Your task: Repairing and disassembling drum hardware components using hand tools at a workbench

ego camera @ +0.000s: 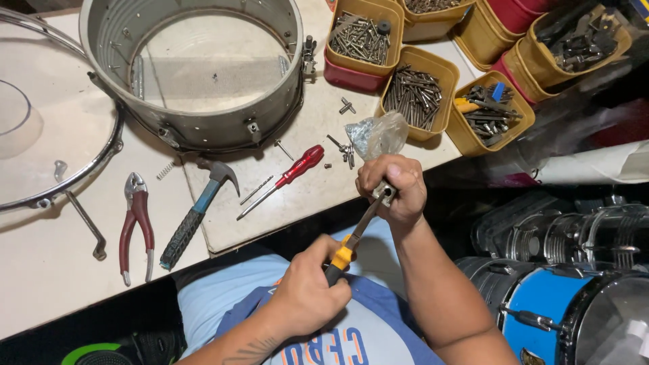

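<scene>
My left hand [307,290] grips the yellow-and-black handle of a screwdriver [355,236]. Its shaft runs up into a small metal drum part [385,194] that my right hand [395,186] clenches just off the table's near edge, above my lap. A crumpled clear plastic bag [378,134] lies right behind my right hand. A grey metal drum shell [196,74] stands open on the table to the far left of my hands.
On the table lie a red screwdriver [287,177], a hammer [196,213], red-handled pliers [135,226], a chrome hoop [81,169], a bent key rod [84,220] and loose screws [345,152]. Yellow and red bins [416,94] of screws and bolts stand at the back right. Drums [554,304] sit at lower right.
</scene>
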